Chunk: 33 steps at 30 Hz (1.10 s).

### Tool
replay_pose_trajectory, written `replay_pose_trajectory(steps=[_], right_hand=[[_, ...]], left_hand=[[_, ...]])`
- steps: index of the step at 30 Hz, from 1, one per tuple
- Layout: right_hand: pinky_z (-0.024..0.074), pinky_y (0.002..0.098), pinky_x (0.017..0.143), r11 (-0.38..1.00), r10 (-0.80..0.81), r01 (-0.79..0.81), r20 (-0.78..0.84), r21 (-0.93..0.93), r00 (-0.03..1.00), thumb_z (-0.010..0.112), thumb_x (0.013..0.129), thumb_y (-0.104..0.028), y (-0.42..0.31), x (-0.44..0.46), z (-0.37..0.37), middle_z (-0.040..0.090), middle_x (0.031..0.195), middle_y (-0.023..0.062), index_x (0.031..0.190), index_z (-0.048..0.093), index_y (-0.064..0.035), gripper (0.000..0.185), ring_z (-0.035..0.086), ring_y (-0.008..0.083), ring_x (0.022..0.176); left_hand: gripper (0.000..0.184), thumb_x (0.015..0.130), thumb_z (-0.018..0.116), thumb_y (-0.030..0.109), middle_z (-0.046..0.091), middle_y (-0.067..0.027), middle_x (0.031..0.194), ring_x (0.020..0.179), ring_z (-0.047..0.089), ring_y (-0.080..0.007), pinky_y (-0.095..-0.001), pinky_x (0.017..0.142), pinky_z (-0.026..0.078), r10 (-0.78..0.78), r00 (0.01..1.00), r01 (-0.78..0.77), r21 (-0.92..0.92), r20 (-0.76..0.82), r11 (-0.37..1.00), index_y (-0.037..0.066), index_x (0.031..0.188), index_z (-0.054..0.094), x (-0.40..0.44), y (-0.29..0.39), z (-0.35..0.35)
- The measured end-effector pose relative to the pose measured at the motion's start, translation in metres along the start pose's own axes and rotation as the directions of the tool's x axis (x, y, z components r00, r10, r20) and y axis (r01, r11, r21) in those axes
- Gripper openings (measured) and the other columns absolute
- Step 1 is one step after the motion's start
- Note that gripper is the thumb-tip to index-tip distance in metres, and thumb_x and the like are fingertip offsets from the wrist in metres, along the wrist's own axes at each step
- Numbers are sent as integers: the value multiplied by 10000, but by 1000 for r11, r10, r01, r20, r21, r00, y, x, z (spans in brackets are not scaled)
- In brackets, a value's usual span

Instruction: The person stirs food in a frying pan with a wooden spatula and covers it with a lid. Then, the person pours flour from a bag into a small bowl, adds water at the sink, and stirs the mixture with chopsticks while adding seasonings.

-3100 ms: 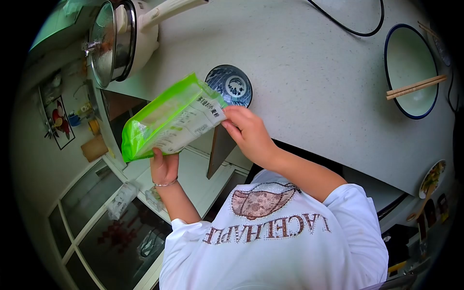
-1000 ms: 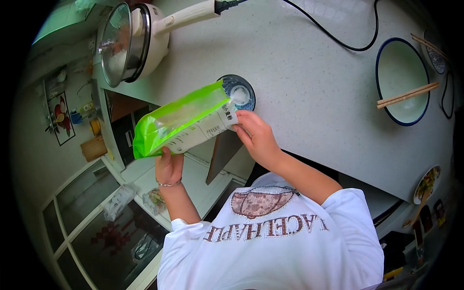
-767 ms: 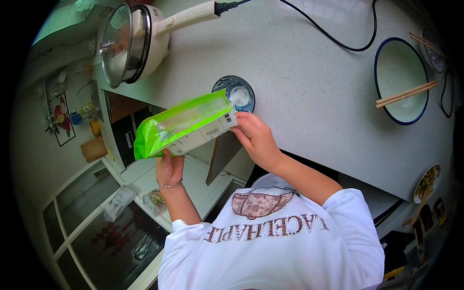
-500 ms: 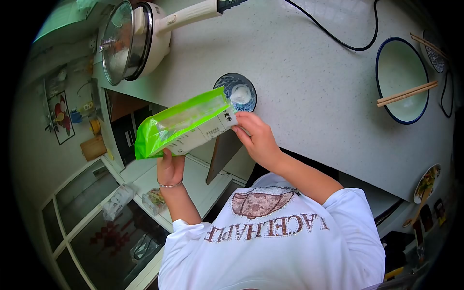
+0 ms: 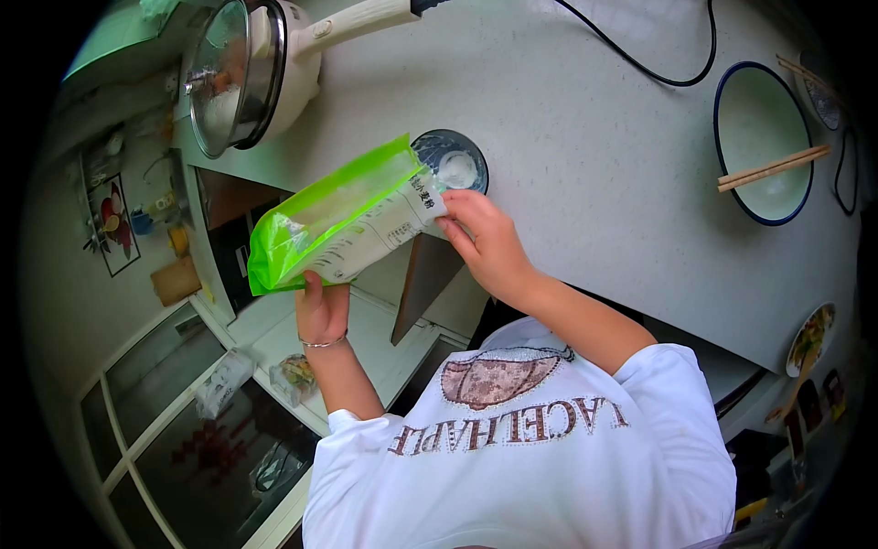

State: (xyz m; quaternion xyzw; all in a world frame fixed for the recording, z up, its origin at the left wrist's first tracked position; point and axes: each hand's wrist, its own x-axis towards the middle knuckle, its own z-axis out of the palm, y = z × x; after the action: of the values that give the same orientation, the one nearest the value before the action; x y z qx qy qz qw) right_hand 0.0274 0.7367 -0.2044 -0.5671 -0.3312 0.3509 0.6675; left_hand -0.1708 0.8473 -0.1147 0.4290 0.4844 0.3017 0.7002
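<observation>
A green and white bag of wheat flour (image 5: 352, 215) with a clear panel is held on its side, tilted toward a small blue-patterned bowl (image 5: 437, 146). My left hand (image 5: 322, 313) supports the bag's lower end from beneath, thumb against its side. At the other end, my right hand (image 5: 491, 240) pinches the corner of the bag's mouth beside the bowl. White flour (image 5: 457, 170) lies in a mound in the bowl, with pale streaks on the inner wall. The bag's end covers part of the bowl's near left side.
A cream electric pot (image 5: 297, 82) with a glass lid stands at the counter's upper left. On the right, chopsticks (image 5: 773, 169) lie across a large blue-rimmed bowl (image 5: 764, 101). A black cord (image 5: 631, 64) crosses the back, and a plate of food (image 5: 809, 339) sits far right.
The bag's mouth end has risen slightly and its clear panel looks broader. White streaks show more on the bowl's inner wall. Both hands keep their hold.
</observation>
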Motion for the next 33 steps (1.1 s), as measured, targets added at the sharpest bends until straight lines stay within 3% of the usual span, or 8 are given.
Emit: replay_pose_trajectory(steps=[12,14,24,26,33], right_hand=[[477,334,716,1000,-14,14,36,6,999,578,810,-19,2,-2,0,543,1015,149,949,556,8,143,572,306,840],[475,335,729,999,34,-33,69,-6,997,579,809,-19,2,-4,0,544,1012,145,952,555,7,147,566,311,860],[479,338,720,999,43,-39,107,-36,993,574,811,-22,-9,-13,-5,541,1017,146,949,547,10,144,567,312,864],[478,334,716,996,58,-52,90,-65,994,575,809,-17,-1,-14,-4,541,1017,145,952,549,7,147,571,307,858],[479,335,705,997,-15,19,56,-70,998,573,810,-12,1,-13,-4,545,1020,140,954,551,5,147,575,303,839]], left_hand=[[776,713,710,393,373,-45,1351,1259,319,-251,-451,1060,221,-18,1000,18,9,4,1000,101,1329,338,-2,-1,-4],[740,737,703,344,392,-53,1339,1240,352,-246,-446,1041,263,-32,999,33,-50,13,998,75,1323,339,-2,-6,-13],[741,714,717,370,411,-36,1327,1237,355,-237,-442,1051,238,-23,998,32,-172,53,985,106,1313,368,-8,-27,-16],[730,706,725,366,423,-27,1315,1234,359,-233,-439,1043,247,31,999,-31,-33,13,999,110,1301,388,-9,-25,-17],[701,703,736,334,439,-14,1301,1224,373,-223,-433,1032,258,34,998,-30,-67,51,997,113,1285,413,-11,-18,-12]])
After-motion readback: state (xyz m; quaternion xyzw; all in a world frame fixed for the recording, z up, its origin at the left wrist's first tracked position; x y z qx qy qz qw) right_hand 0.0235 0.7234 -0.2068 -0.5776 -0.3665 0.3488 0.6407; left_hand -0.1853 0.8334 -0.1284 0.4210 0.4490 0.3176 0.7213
